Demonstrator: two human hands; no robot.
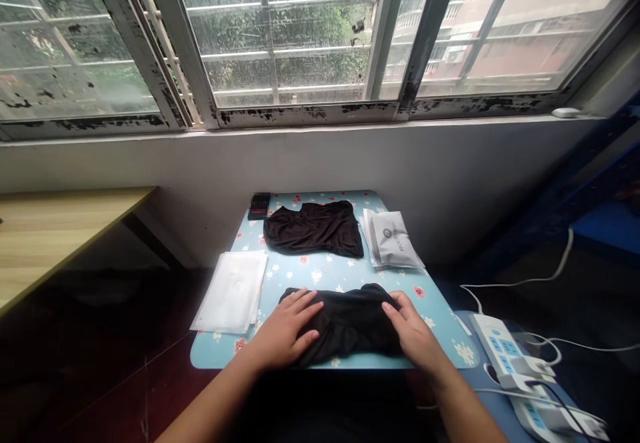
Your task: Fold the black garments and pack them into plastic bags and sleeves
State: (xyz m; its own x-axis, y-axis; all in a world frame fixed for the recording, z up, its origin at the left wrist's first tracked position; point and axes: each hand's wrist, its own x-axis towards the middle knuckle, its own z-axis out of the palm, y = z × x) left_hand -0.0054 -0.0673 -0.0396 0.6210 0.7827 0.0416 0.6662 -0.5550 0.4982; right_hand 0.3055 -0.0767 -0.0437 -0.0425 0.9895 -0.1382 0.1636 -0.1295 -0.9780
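A folded black cloth garment lies near the front edge of the small floral table; its exact kind I cannot make out. My left hand rests flat on its left end, fingers spread. At the right end, my right hand pinches the fabric with the thumb on top and the fingers behind it. Farther back a second dark garment, wrinkled, is spread out on the table. Flat translucent white bags lie to the left. Packed grey-white pouches with printed lettering sit at the right.
A small blurred black object is at the table's back left corner. Power strips with plugs and cables lie on a blue surface at right. A wooden desk stands at left, and a wall with windows is behind.
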